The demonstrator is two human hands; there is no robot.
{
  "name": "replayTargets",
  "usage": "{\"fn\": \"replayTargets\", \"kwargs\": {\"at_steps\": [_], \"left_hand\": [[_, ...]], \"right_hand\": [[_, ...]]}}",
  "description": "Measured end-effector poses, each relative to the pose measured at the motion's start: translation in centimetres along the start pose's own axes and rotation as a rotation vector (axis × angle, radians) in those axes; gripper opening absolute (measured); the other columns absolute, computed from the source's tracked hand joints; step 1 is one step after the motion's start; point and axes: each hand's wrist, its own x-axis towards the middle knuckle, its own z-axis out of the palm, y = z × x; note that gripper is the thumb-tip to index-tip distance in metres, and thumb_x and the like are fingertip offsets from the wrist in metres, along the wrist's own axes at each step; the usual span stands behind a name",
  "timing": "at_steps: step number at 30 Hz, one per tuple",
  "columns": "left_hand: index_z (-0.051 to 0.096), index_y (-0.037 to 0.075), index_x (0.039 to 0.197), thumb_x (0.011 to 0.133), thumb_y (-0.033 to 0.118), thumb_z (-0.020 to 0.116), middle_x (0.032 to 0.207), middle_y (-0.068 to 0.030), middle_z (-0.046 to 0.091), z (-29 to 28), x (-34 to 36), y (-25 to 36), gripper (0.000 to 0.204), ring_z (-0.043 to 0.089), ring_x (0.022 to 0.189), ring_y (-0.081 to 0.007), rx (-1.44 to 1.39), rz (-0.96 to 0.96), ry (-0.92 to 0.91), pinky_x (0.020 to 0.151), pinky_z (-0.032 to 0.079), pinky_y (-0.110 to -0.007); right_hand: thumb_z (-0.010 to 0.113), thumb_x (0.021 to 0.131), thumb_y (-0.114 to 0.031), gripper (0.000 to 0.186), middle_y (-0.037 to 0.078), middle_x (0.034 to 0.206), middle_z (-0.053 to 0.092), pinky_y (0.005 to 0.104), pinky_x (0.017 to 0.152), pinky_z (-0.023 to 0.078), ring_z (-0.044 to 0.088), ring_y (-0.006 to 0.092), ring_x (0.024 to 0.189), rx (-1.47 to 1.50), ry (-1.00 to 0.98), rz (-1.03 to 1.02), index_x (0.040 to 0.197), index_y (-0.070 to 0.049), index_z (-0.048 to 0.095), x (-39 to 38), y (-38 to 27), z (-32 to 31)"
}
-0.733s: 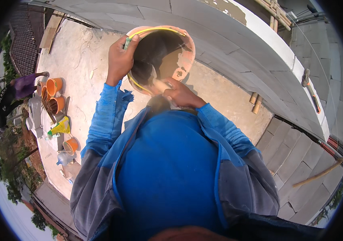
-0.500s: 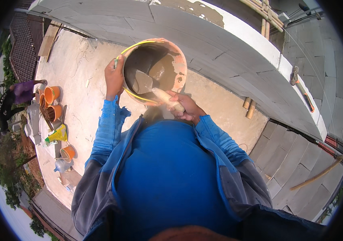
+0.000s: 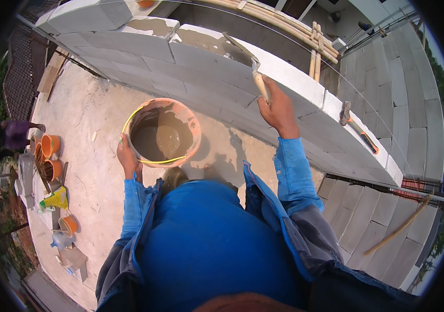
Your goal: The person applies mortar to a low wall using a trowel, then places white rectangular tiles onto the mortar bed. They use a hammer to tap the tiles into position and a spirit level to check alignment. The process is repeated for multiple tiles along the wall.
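Observation:
My left hand [image 3: 129,157] grips the rim of an orange bucket [image 3: 193,130] on its left side, near the yellow handle. Wet grey mortar [image 3: 167,139] lies inside the bucket. Up at the block wall [image 3: 201,65], my right hand [image 3: 279,112] is closed around the pale handle of a trowel [image 3: 260,86]. The blade, seen nearly edge-on, is at the wall's top, by the end of a spread layer of mortar [image 3: 209,42]. Whether the blade touches the mortar I cannot tell.
A hammer [image 3: 356,125] with an orange and black handle rests on the wall top to the right. Bamboo poles [image 3: 279,26] run behind the wall. Several orange buckets [image 3: 50,145], a yellow bag [image 3: 55,198] and a person [image 3: 16,135] are at far left.
My right hand has lifted the trowel out of the bucket and carried it up to the wall top. The bucket, held by my left hand, now sits lower and further left in view.

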Motion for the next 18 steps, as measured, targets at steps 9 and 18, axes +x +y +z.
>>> {"fn": "replayTargets", "kwargs": {"at_steps": [9,18], "left_hand": [[0.067,-0.009,0.123,0.112,0.049,0.053,0.111,-0.0176,0.075,-5.7,-1.5,0.1,0.061,0.075,0.095,-0.0254,0.064,0.017,0.159,0.084,0.062,-0.037],[0.063,-0.009,0.133,0.114,0.044,0.051,0.118,-0.0188,0.074,-8.2,1.4,-0.8,0.057,0.074,0.101,-0.0274,0.014,-0.060,0.152,0.090,0.061,-0.037]], "right_hand": [[0.070,0.086,-0.004,0.079,0.017,0.105,0.056,0.0557,0.072,0.056,0.066,0.0422,0.083,-0.056,0.089,0.072,0.159,-0.020,0.045,-10.5,4.5,10.3],[0.065,0.088,0.001,0.080,0.023,0.121,0.051,0.0596,0.076,0.056,0.064,0.0498,0.092,0.086,0.325,0.305,0.161,-0.012,0.034,-3.1,-3.2,18.5]]}}
